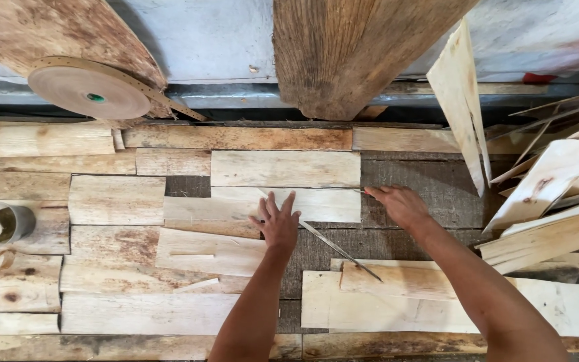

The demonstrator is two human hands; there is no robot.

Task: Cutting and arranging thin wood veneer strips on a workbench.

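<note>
Work surface: a dark, rough wooden bench (410, 175) almost wholly covered with thin, pale wood sheets laid flat, edge to edge and partly overlapping.

A broad weathered wooden post (343, 53) rises at the top centre, in front of a pale wall. A second worn plank (48, 30) leans at upper left.

To the right, a loose pile of offcut sheets (557, 201) lies fanned and tilted, with one narrow sheet (467, 100) standing nearly upright against the wall.

At the lower right, a large pale sheet (437, 302) lies flat with a smaller piece on top of it.

In the centre, a rectangular sheet (286, 167) lies flat; directly below it is a second pale sheet (330, 204), the piece both hands attend to.

A roll of brown paper tape (88, 90) rests at upper left, its loose end trailing to the right.

A small round tin (1, 224) stands at the left edge on the sheets; contents cannot be made out.

A long thin sliver of wood (336, 248) lies diagonally between the two forearms, from near the left hand towards the lower right sheet.

Left hand (277, 224): flat, fingers spread, palm pressed down on the lower left part of the second pale sheet; grasping nothing.

Right hand (400, 204): fingers extended leftward, tips touching the right end of the same sheet; not closed around anything visible.
</note>
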